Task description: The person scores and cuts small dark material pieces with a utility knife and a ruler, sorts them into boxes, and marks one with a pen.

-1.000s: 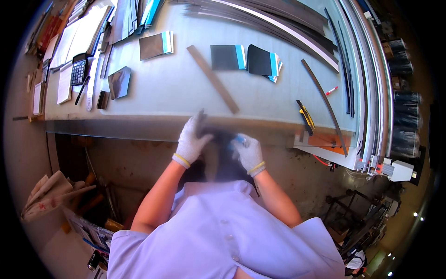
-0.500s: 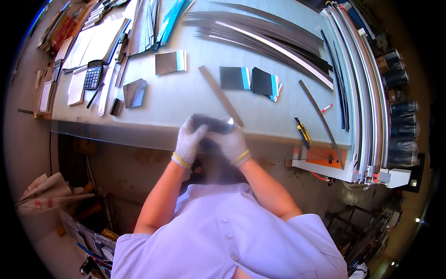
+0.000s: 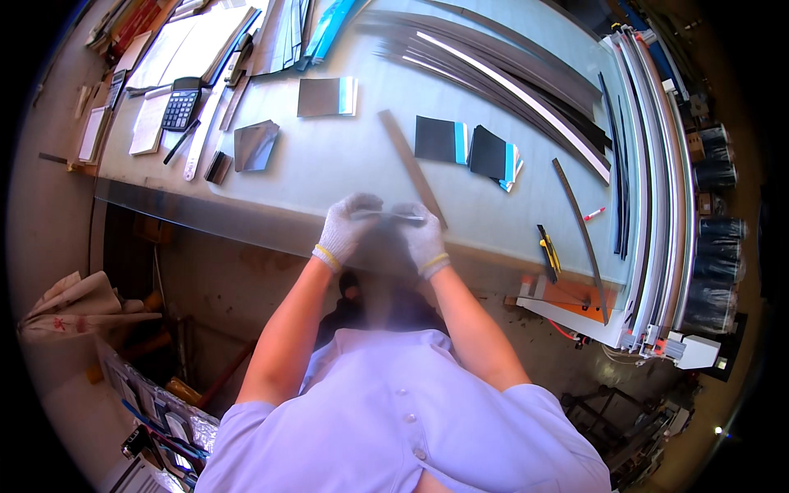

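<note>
Both my hands wear pale knit gloves with yellow cuff bands. Between them, over the near edge of the table, is a thin stack of small sheets, seen almost edge-on and slightly blurred. My left hand closes on its left end, my right hand on its right end. Just beyond the right hand lies a flat brown strip. Farther off rest two dark sheet stacks, one squared and one fanned, both with blue and white edges. A brown stack and a shiny grey stack lie to the left.
A calculator, a pen and a ruler lie at left. Long dark strips spread across the back. At right are a yellow-black utility knife, a red-and-white marker and a metal rail frame.
The stack has turned from showing its dark face to nearly edge-on, and my hands have moved apart to its ends. My view has shifted, so the table things appear farther right.
</note>
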A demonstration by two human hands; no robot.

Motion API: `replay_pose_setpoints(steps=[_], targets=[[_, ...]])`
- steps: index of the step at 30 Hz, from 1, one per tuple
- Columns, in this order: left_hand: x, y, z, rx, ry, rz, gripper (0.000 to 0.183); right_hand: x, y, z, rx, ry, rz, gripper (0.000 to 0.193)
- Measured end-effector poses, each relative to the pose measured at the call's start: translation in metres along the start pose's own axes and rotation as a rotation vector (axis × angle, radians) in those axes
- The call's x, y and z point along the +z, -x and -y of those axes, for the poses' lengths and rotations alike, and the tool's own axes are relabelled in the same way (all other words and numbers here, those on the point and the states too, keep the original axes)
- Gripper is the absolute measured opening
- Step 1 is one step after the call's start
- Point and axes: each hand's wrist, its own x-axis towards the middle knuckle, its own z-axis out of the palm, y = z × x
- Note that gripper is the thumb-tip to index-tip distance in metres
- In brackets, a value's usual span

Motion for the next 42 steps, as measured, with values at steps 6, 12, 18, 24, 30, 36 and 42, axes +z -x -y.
replay_pose_setpoints(steps=[6, 12, 18, 24, 30, 36, 42], targets=[[0.001, 0.005, -0.006, -0.062, 0.315, -0.077, 0.028, 0.014, 0.008, 0.028, -0.022, -0.247, -0.172, 0.015], [0.014, 0.014, -0.004, -0.14, 0.719, 0.004, 0.025, 0.007, 0.027, 0.015, -0.002, -0.056, -0.027, 0.012], [-0.025, -0.005, 0.005, 0.388, -0.566, 0.109, 0.025, -0.005, 0.024, 0.023, -0.611, 0.595, -0.068, 0.017], [-0.021, -0.012, 0.022, 0.496, -0.692, 0.022, 0.023, -0.01, 0.01, -0.032, -0.595, 0.711, -0.067, 0.019], [-0.016, -0.026, 0.051, 0.513, -0.683, 0.032, 0.021, -0.016, -0.002, -0.028, -0.563, 0.769, -0.059, 0.018], [-0.015, -0.018, 0.053, 0.446, -0.831, 0.027, 0.021, -0.009, 0.012, -0.026, -0.523, 0.774, -0.075, 0.019], [0.0, 0.001, -0.012, -0.101, 0.174, -0.023, 0.022, 0.005, 0.025, -0.007, -0.02, 0.174, -0.057, 0.018]])
